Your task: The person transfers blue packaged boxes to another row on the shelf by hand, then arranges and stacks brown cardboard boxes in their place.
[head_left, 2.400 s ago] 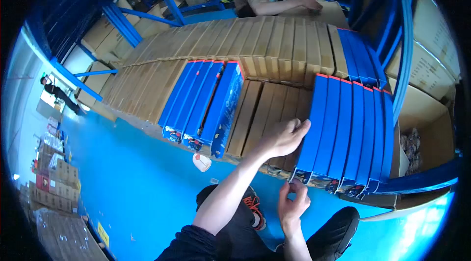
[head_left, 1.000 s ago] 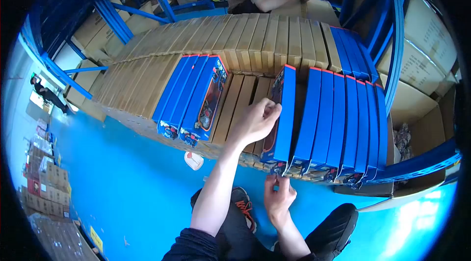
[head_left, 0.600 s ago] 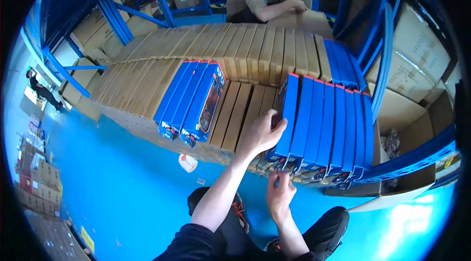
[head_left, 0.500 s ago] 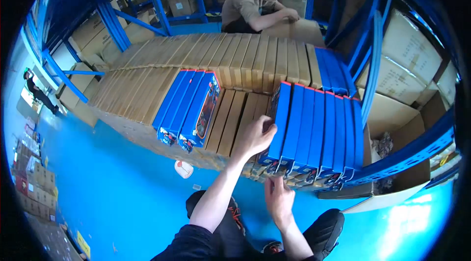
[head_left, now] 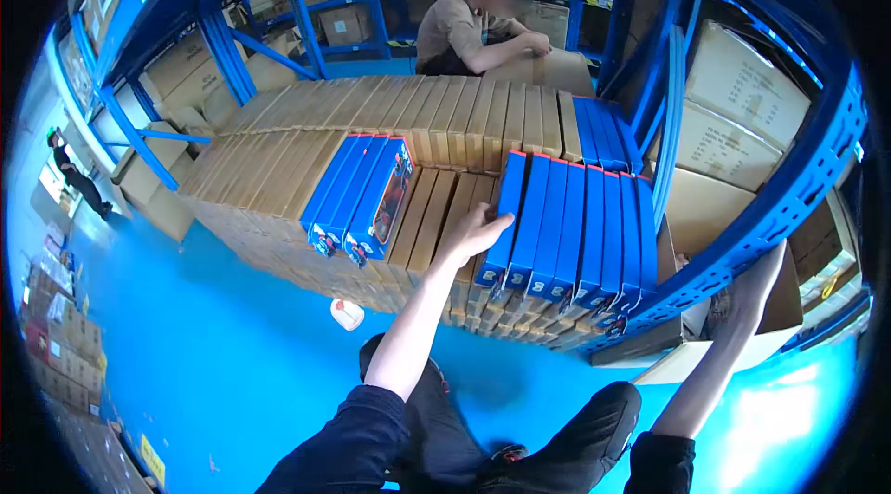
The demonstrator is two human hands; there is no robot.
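Observation:
My left hand [head_left: 476, 232] rests against the near side of the leftmost blue box [head_left: 504, 220] in the right-hand row, thumb and fingers apart, not wrapped round it. Several upright blue boxes with red edges stand side by side to its right. Three more blue boxes [head_left: 355, 192] stand to the left, across a gap where the tops of lower brown cartons [head_left: 430, 215] show. My right hand [head_left: 759, 282] is beside the open carton [head_left: 775, 318] at the right, near the blue beam; its fingers are blurred and cannot be made out.
Rows of brown cartons [head_left: 371, 107] stand behind the blue boxes. A co-worker [head_left: 464, 30] leans over a carton at the back. Another person [head_left: 74, 174] stands far left. A blue rack beam [head_left: 761, 225] crosses the right side. Stacked cartons [head_left: 70, 345] stand at lower left.
My right hand has left the fronts of the blue boxes and moved right to the open carton. A leaning blue box now stands against the right-hand row. The view has shifted.

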